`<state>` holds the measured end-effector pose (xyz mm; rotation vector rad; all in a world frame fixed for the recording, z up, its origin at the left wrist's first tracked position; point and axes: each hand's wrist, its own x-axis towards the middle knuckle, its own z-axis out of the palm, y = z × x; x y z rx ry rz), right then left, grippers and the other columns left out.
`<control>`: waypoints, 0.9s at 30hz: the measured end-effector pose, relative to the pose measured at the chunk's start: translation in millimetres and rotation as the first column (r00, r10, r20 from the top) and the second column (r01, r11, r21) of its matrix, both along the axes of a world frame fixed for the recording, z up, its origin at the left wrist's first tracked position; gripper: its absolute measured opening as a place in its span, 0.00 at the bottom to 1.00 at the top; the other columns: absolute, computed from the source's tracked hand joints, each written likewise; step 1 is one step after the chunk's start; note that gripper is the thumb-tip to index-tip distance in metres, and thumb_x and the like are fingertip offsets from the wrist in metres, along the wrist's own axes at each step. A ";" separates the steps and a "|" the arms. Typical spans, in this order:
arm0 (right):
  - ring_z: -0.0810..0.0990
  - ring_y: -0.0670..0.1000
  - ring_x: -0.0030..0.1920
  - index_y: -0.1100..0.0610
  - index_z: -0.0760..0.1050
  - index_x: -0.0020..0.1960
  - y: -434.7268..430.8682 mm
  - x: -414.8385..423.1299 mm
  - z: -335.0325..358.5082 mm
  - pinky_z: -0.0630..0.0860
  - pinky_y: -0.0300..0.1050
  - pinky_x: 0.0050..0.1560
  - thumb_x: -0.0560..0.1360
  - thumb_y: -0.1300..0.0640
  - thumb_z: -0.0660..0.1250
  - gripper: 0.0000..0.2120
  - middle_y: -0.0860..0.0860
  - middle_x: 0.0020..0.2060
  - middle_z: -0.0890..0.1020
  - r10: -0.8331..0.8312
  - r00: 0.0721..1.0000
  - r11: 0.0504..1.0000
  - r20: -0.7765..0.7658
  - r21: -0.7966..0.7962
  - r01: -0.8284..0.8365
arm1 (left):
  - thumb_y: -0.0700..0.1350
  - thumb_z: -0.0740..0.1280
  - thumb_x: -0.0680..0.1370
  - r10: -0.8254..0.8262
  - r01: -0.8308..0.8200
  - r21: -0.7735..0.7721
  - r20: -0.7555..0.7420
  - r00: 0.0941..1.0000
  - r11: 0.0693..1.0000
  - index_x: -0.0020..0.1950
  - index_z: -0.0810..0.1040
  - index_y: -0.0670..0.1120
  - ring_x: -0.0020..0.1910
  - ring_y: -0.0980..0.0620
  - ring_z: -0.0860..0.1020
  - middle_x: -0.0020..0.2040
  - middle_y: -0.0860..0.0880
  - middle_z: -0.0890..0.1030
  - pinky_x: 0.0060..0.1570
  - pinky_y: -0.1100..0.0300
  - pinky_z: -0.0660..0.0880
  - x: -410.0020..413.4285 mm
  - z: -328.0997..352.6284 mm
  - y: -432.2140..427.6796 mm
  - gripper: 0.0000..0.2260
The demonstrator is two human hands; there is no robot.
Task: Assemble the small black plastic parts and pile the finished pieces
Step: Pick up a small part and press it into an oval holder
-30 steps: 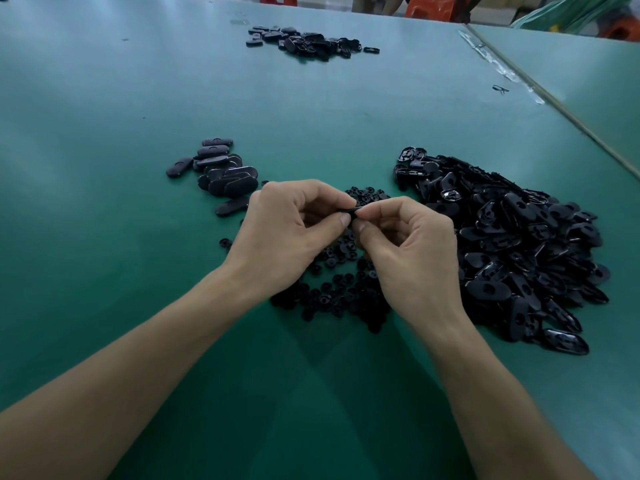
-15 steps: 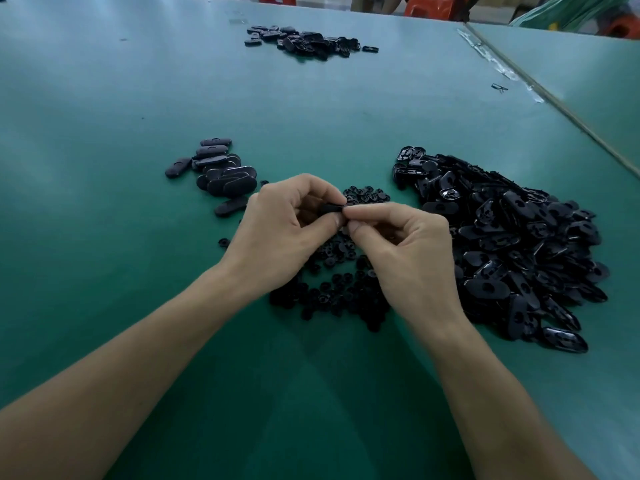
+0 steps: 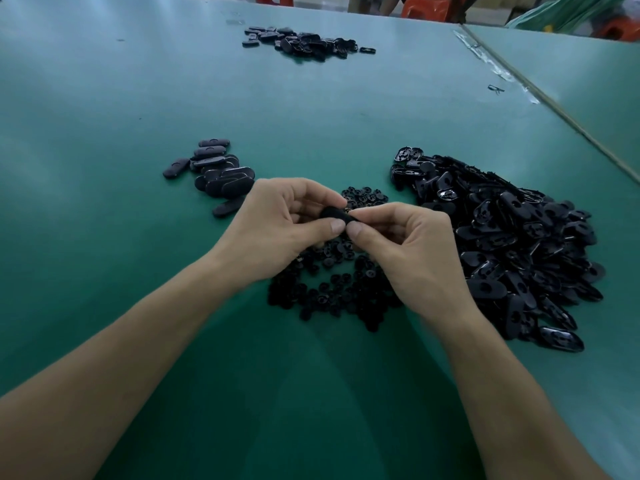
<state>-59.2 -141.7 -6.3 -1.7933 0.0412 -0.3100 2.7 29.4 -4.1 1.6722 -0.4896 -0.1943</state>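
My left hand (image 3: pixel 277 230) and my right hand (image 3: pixel 412 251) meet above the middle of the green table (image 3: pixel 104 237), both pinching one small black oval part (image 3: pixel 334 214) between thumbs and forefingers. Beneath the hands lies a heap of small round black pieces (image 3: pixel 332 289). To the right sits a large heap of black oval shells (image 3: pixel 512 237), hollow sides showing. On the left a small pile of closed oval pieces (image 3: pixel 218 174) rests on the table.
Another pile of black parts (image 3: pixel 304 41) lies far back on the table. A seam with tape (image 3: pixel 498 71) runs diagonally at the right, where a second table surface begins. Orange stools (image 3: pixel 426 8) stand beyond the far edge.
Both hands stay together on the part. It now shows more fully between the fingertips, and the left thumb has slid up against it.
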 end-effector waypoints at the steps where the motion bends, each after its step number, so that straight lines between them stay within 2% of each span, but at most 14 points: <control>1: 0.86 0.46 0.40 0.52 0.84 0.46 0.0 -0.1 0.3 0.80 0.39 0.45 0.73 0.63 0.76 0.07 0.47 0.39 0.87 0.000 1.000 1.000 0.003 -0.001 0.000 | 0.35 0.76 0.73 -0.001 0.001 0.002 0.003 1.000 1.000 0.49 0.84 0.49 0.39 0.56 0.83 0.42 0.46 0.87 0.42 0.64 0.80 0.0 0.0 0.0 0.10; 6: 0.84 0.42 0.37 0.53 0.83 0.45 0.8 -1.2 0.7 0.77 0.32 0.40 0.73 0.64 0.75 0.06 0.45 0.37 0.86 -0.006 1.000 1.000 -0.010 -0.029 0.006 | 0.35 0.76 0.73 -0.008 0.008 0.011 0.003 1.000 1.000 0.48 0.85 0.49 0.37 0.55 0.83 0.41 0.45 0.87 0.42 0.64 0.80 -1.7 -0.3 -0.5 0.10; 13: 0.85 0.45 0.39 0.52 0.83 0.44 -1.2 -3.1 2.7 0.81 0.40 0.43 0.74 0.62 0.74 0.05 0.46 0.37 0.86 -0.023 0.999 0.997 -0.045 -0.073 0.020 | 0.34 0.76 0.72 -0.018 0.018 0.012 0.007 1.000 1.000 0.47 0.85 0.48 0.35 0.53 0.83 0.39 0.47 0.87 0.43 0.60 0.83 -3.0 1.0 1.0 0.09; 17: 0.85 0.45 0.39 0.52 0.84 0.45 -0.1 -4.2 5.1 0.80 0.40 0.43 0.74 0.62 0.75 0.05 0.47 0.37 0.86 -0.006 0.999 0.996 -0.033 -0.088 0.003 | 0.33 0.77 0.71 0.000 0.000 -0.003 0.009 1.000 1.000 0.43 0.85 0.48 0.32 0.54 0.82 0.37 0.47 0.86 0.38 0.64 0.80 -2.4 1.7 2.0 0.10; 21: 0.85 0.45 0.39 0.51 0.85 0.48 -1.6 -4.1 7.9 0.80 0.41 0.43 0.75 0.61 0.73 0.06 0.45 0.38 0.86 -0.028 0.998 0.992 -0.054 -0.127 0.021 | 0.34 0.77 0.71 0.034 -0.035 0.026 0.062 0.997 0.999 0.43 0.85 0.48 0.30 0.53 0.82 0.36 0.46 0.86 0.36 0.61 0.81 -1.4 1.3 2.1 0.09; 23: 0.83 0.44 0.36 0.49 0.84 0.50 -8.4 -4.5 10.0 0.79 0.39 0.38 0.76 0.61 0.71 0.08 0.43 0.36 0.85 -0.138 0.990 0.963 -0.031 -0.239 0.126 | 0.34 0.76 0.71 0.100 -0.104 0.032 0.094 0.990 0.994 0.44 0.85 0.48 0.29 0.53 0.81 0.35 0.47 0.85 0.34 0.62 0.80 2.1 0.6 3.4 0.09; 25: 0.81 0.40 0.36 0.51 0.84 0.52 -18.9 -7.0 13.7 0.77 0.31 0.36 0.76 0.63 0.69 0.10 0.40 0.36 0.82 -0.264 0.964 0.873 0.021 -0.420 0.248 | 0.35 0.76 0.73 0.223 -0.227 0.025 0.111 0.968 0.973 0.44 0.85 0.50 0.30 0.54 0.82 0.35 0.50 0.85 0.34 0.64 0.79 10.1 -0.8 8.7 0.10; 26: 0.81 0.40 0.37 0.52 0.84 0.52 -24.1 -9.0 15.9 0.77 0.31 0.40 0.75 0.63 0.69 0.10 0.40 0.37 0.81 -0.316 0.949 0.816 0.023 -0.504 0.284 | 0.36 0.75 0.74 0.283 -0.287 0.021 0.119 0.952 0.958 0.45 0.85 0.51 0.31 0.54 0.83 0.35 0.52 0.85 0.36 0.64 0.79 15.0 -1.2 12.7 0.10; 27: 0.80 0.42 0.39 0.52 0.84 0.52 -28.9 -10.8 17.2 0.78 0.36 0.45 0.75 0.61 0.69 0.09 0.43 0.39 0.81 -0.358 0.934 0.764 -0.003 -0.576 0.291 | 0.37 0.75 0.74 0.330 -0.335 0.016 0.124 0.936 0.942 0.45 0.84 0.52 0.31 0.54 0.83 0.35 0.53 0.85 0.38 0.62 0.81 20.2 -1.7 17.4 0.10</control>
